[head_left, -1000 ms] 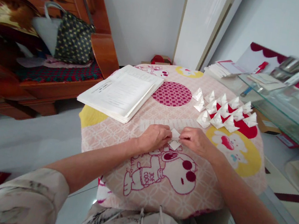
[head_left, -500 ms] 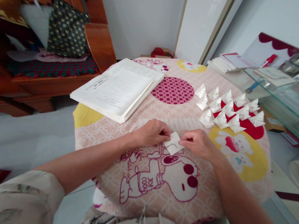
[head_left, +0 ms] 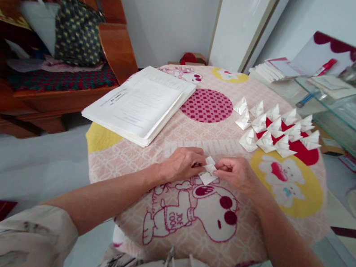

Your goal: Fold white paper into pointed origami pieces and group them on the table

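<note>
Between both hands is a small folded paper (head_left: 207,177), white with some print on it. My left hand (head_left: 185,164) pinches its left side, fingers closed. On the opposite side my right hand (head_left: 235,173) pinches it with thumb and forefinger. The paper is held just over the cloth, near the printed cartoon dog; a fold or flap shows across its middle. Several finished-looking folded paper shapes (head_left: 267,141) with pointed tips stand in rows at the right of the table. A stack of printed paper sheets (head_left: 135,106) lies to the left.
A patterned cloth (head_left: 140,195) covers the round table. At the right, a glass shelf (head_left: 347,118) carries metal bowls, a red marker and papers. To the left is a wooden bench (head_left: 110,49) with a dotted bag (head_left: 75,30) on it.
The paper was a flat diamond between my fingers; now it is folded across the middle with a narrower upper part. Both hands stay in nearly the same place.
</note>
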`<state>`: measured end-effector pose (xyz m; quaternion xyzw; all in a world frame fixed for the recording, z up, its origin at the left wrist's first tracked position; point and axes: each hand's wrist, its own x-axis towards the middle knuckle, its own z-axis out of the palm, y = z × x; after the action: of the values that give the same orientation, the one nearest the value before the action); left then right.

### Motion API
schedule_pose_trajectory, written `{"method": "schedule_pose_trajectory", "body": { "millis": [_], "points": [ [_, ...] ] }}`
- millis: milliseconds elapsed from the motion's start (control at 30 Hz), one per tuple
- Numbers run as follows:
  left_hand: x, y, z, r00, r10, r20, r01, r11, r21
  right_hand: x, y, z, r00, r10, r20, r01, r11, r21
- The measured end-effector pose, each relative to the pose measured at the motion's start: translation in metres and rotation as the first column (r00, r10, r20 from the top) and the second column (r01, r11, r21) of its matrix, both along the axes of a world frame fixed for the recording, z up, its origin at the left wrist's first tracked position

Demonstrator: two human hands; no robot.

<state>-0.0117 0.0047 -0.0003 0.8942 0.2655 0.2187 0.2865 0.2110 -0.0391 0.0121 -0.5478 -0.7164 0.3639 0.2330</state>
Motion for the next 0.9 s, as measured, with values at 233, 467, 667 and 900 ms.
{"method": "schedule_pose_trajectory", "body": {
  "millis": [233,467,667,900],
  "points": [
    [0.004,0.000,0.005,0.997,0.020,-0.075,-0.020,1.000,-0.004,-0.010,-0.006,-0.004,0.988,0.008,0.156,-0.026,0.993,0.114],
    [0.011,0.010,0.006,0.953,0.145,-0.267,-0.147,0.989,0.014,-0.016,0.000,-0.004,0.987,-0.073,0.142,0.063,0.995,0.074],
    [0.003,0.012,0.006,0.950,0.169,-0.263,-0.182,0.983,-0.026,-0.006,0.003,0.003,0.995,-0.080,0.065,0.086,0.991,-0.100],
    [0.007,0.011,0.008,0.898,0.206,-0.389,-0.208,0.977,0.039,-0.008,0.004,0.007,0.982,-0.130,0.138,0.149,0.978,-0.143]
  ]
}}
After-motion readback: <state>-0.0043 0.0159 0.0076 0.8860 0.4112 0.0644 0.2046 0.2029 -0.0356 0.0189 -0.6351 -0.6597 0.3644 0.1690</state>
